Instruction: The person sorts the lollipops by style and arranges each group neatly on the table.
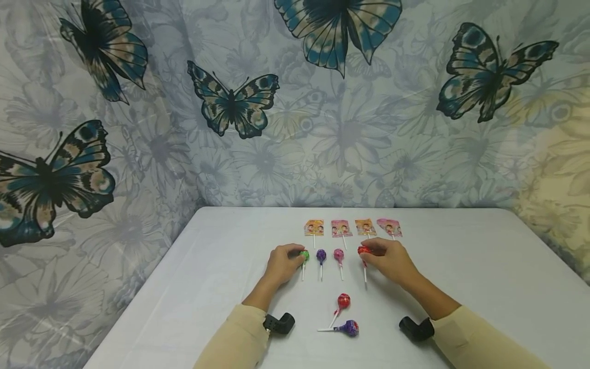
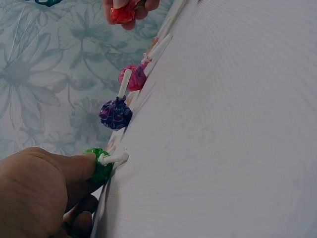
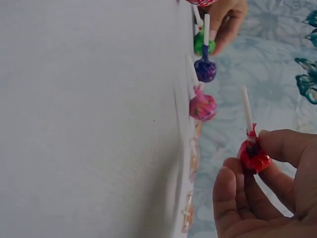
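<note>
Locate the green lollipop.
In the head view, the green lollipop is the left end of the middle row, held by the left hand, beside the purple lollipop.

white table (image 1: 484,266) | round lollipops (image 1: 321,255) | flat packets (image 1: 341,228)

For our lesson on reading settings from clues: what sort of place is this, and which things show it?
Probably a home-made recording corner, not a shop or kitchen: a plain white table set against a draped butterfly cloth, with lollipops laid in neat rows and two hands arranging them.
</note>
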Motion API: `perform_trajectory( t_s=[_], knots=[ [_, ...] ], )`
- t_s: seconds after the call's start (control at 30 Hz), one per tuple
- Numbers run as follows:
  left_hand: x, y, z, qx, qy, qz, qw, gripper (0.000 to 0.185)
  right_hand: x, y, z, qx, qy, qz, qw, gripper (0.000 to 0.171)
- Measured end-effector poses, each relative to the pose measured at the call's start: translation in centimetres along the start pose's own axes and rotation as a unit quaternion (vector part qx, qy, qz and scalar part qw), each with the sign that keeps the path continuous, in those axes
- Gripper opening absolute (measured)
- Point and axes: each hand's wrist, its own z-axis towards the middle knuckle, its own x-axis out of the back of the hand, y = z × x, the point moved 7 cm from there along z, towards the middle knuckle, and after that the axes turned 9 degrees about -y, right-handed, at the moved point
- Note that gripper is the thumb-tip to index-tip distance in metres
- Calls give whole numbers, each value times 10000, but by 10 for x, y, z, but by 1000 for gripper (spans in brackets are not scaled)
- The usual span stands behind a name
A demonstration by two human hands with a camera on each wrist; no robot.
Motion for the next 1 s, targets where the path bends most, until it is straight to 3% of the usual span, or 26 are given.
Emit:
perform_trajectory(
  t_s=[0.57, 1.0],
  knots=[
    [0, -2, 2, 27, -20, -16, 10000, 22, -15, 13, 26, -560, -424, -225, 9973, 27],
    [0, 0, 0, -1, 24, -101, 9999, 22, -20, 19, 31, -558, -566, -709, 9943, 22]
  ],
)
